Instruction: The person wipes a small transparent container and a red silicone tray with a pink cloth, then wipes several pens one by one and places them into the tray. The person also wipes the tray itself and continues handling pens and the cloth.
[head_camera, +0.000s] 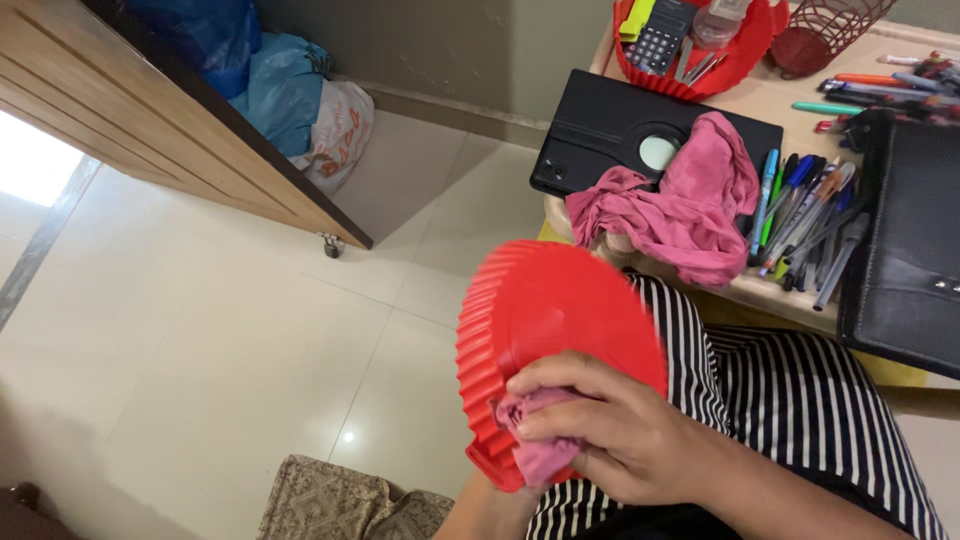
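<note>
Red ribbed plastic, round and shallow like a fluted tray (545, 320), is held up on edge over the person's lap, its underside turned toward the floor side and its pleated rim running all the way round. The right hand (620, 430) presses a small pink cloth (535, 450) against the tray's lower face, fingers (560, 385) curled shut over the wad. The left hand is mostly hidden behind the tray; only a wrist shows beneath the bottom edge, so I cannot tell how its fingers sit, though the tray seems propped from that side. Black and white striped trousers (790, 400) cover the knees just behind. Beyond them stands the bench (760, 95), crowded: a second, larger pink cloth (680, 205) lies crumpled over a black tablet case (610, 135), and beside it a heap of pens (810, 220), too many and too overlapped to count, spreads toward a black folder (905, 250). At the far end a second red fluted tray (745, 55) holds a calculator (662, 35), and a red wire basket (830, 30) stands next to it. So two red trays, two pink cloths. Off to the other side, pale floor tiles (220, 340) run to a wooden cabinet (130, 110) with plastic bags (290, 100) behind it.
</note>
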